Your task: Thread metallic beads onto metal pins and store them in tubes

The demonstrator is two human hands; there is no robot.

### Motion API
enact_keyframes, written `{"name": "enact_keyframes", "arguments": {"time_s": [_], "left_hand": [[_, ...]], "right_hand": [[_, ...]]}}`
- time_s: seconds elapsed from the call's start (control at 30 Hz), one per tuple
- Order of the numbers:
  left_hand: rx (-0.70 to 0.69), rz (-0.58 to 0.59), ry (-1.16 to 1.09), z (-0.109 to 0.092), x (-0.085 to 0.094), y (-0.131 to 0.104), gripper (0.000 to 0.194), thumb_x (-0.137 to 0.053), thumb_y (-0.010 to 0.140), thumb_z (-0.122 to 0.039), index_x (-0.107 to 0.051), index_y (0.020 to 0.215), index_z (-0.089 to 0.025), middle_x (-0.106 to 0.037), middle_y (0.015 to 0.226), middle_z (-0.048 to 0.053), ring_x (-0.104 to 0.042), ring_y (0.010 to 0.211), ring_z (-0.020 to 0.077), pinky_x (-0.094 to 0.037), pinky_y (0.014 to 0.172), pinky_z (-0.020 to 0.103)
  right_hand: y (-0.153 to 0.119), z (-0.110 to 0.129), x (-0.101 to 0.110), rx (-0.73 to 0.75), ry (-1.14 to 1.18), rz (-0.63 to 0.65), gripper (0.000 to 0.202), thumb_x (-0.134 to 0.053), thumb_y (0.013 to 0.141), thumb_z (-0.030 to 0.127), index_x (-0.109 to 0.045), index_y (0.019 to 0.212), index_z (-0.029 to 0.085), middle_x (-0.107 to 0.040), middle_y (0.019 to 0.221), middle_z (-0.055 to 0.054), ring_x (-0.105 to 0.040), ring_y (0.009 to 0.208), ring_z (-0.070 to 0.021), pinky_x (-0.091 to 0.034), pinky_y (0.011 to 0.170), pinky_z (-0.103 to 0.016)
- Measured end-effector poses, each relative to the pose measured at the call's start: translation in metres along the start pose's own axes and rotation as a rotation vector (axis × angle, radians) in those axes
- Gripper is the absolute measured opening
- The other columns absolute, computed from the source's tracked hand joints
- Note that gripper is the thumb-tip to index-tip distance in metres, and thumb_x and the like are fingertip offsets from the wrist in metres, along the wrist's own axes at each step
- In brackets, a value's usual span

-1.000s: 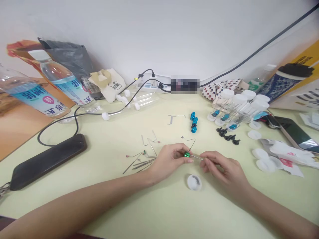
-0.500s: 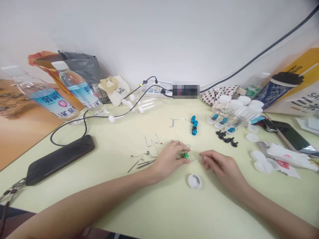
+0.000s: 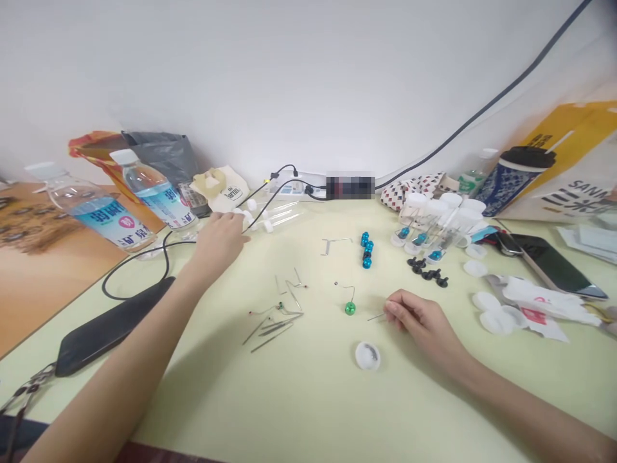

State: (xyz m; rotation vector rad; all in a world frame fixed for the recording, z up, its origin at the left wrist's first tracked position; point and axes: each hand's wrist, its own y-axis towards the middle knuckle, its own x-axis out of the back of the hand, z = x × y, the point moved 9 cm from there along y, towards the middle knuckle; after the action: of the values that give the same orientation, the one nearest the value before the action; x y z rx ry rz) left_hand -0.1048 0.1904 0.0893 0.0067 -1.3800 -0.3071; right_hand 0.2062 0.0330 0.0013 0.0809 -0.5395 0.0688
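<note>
My right hand (image 3: 417, 318) pinches a thin metal rod (image 3: 376, 317) that points left, just above the table. To its left a round green metal piece (image 3: 350, 308) stands on the table, with a bent wire rising from it. In front of that lies a white cap (image 3: 367, 355) with small metal bits inside. My left hand (image 3: 220, 243) is stretched out at the back left, over where a white-capped clear tube lay; its fingertips are hidden behind the back of the hand. Beside it are more clear tubes (image 3: 284, 213) with white caps.
Loose bent wires and metal rods (image 3: 282, 321) lie centre left. Blue metal pieces (image 3: 367, 251), small black parts (image 3: 428, 271) and capped jars (image 3: 436, 222) stand right of centre. A black power bank (image 3: 113, 328), cable, water bottles (image 3: 108, 218) and a phone (image 3: 556, 265) sit around.
My left hand has let go of the green piece and moved to the back left, to the tubes. The right hand still holds the rod, and the view has shifted slightly.
</note>
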Motion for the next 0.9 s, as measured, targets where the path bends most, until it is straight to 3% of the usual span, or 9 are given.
{"name": "enact_keyframes", "arguments": {"time_s": [0.1, 0.17, 0.23, 0.33, 0.43, 0.53, 0.7, 0.9], "left_hand": [[0.018, 0.085, 0.017, 0.023, -0.034, 0.012, 0.032, -0.051, 0.077, -0.016, -0.056, 0.107, -0.007, -0.066, 0.101, 0.02, -0.056, 0.103, 0.0368, -0.041, 0.083, 0.039], [0.022, 0.099, 0.011, 0.03, -0.044, 0.008, 0.027, -0.046, 0.08, -0.014, -0.058, 0.103, -0.008, -0.065, 0.101, 0.019, -0.059, 0.099, 0.0341, -0.042, 0.08, 0.037], [0.026, 0.09, -0.006, 0.03, -0.041, -0.002, 0.028, -0.043, 0.082, -0.015, -0.057, 0.104, -0.009, -0.063, 0.107, 0.02, -0.061, 0.095, 0.0329, -0.043, 0.078, 0.037], [0.018, 0.038, -0.049, 0.018, -0.016, -0.018, 0.03, -0.043, 0.086, -0.022, -0.054, 0.113, -0.015, -0.06, 0.118, 0.016, -0.059, 0.103, 0.0321, -0.044, 0.079, 0.037], [-0.102, -0.061, -0.261, -0.02, 0.017, -0.031, 0.029, -0.05, 0.086, -0.027, -0.055, 0.114, -0.02, -0.06, 0.119, 0.009, -0.059, 0.105, 0.0274, -0.044, 0.084, 0.034], [-0.244, -0.084, -0.381, -0.067, 0.036, -0.04, 0.028, -0.052, 0.086, -0.026, -0.059, 0.113, -0.019, -0.061, 0.117, 0.008, -0.059, 0.103, 0.0266, -0.043, 0.088, 0.035], [-0.425, -0.021, -0.427, -0.134, 0.045, -0.041, 0.032, -0.048, 0.088, -0.017, -0.06, 0.118, -0.016, -0.062, 0.112, 0.009, -0.059, 0.101, 0.0264, -0.044, 0.086, 0.038], [-0.578, 0.026, -0.634, -0.182, 0.053, -0.026, 0.034, -0.051, 0.084, -0.013, -0.063, 0.115, -0.022, -0.063, 0.115, 0.004, -0.061, 0.096, 0.0214, -0.046, 0.081, 0.032]], "right_hand": [[0.002, -0.001, 0.002, -0.011, 0.059, -0.01, 0.037, -0.039, 0.096, 0.042, -0.053, 0.072, 0.018, -0.048, 0.059, 0.003, -0.044, 0.054, -0.0114, -0.036, 0.051, -0.022], [0.002, -0.001, 0.002, -0.015, 0.087, -0.015, 0.036, -0.04, 0.095, 0.042, -0.053, 0.072, 0.018, -0.048, 0.06, 0.003, -0.044, 0.054, -0.0109, -0.035, 0.051, -0.021], [0.002, -0.002, 0.002, -0.017, 0.096, -0.023, 0.035, -0.041, 0.095, 0.041, -0.054, 0.072, 0.018, -0.048, 0.059, 0.003, -0.044, 0.054, -0.0106, -0.034, 0.05, -0.021], [0.001, -0.003, 0.008, -0.001, 0.11, -0.08, 0.032, -0.044, 0.095, 0.039, -0.056, 0.074, 0.018, -0.049, 0.059, 0.003, -0.044, 0.054, -0.0105, -0.034, 0.05, -0.022], [0.0, -0.001, 0.021, 0.06, 0.185, -0.221, 0.023, -0.052, 0.092, 0.035, -0.059, 0.078, 0.018, -0.054, 0.063, 0.001, -0.047, 0.054, -0.0105, -0.037, 0.051, -0.023], [-0.001, -0.002, 0.033, 0.101, 0.263, -0.349, 0.018, -0.055, 0.09, 0.033, -0.062, 0.085, 0.018, -0.057, 0.066, 0.0, -0.05, 0.054, -0.0107, -0.04, 0.051, -0.023], [-0.001, -0.004, 0.049, 0.146, 0.304, -0.502, 0.017, -0.053, 0.091, 0.031, -0.061, 0.095, 0.017, -0.063, 0.075, -0.003, -0.054, 0.059, -0.0113, -0.045, 0.053, -0.024], [-0.001, 0.004, 0.079, 0.237, 0.246, -0.672, 0.014, -0.057, 0.089, 0.031, -0.063, 0.093, 0.019, -0.063, 0.076, -0.002, -0.055, 0.061, -0.0122, -0.047, 0.056, -0.027]]}}
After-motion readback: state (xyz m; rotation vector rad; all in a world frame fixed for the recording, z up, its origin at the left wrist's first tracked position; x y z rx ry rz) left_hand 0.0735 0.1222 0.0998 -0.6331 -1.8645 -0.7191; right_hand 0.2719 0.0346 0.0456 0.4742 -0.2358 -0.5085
